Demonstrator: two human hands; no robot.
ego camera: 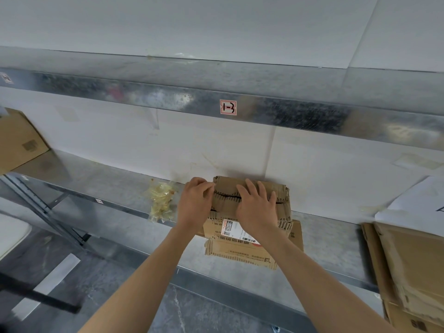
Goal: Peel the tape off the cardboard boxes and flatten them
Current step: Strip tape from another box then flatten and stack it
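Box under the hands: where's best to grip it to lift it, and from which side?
Probably its short ends, one hand from each side. The box lies lengthwise against the wall on flattened cardboard, so its back is blocked while both ends stand free; the left hand holds the left end.

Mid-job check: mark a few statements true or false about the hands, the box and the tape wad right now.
1. The left hand and right hand both touch the cardboard box. True.
2. The right hand lies flat, fingers spread. True.
3. The tape wad lies right of the box. False: it lies left of it, on the shelf.
4. The left hand hangs idle. False: its fingers curl at the box's left end.
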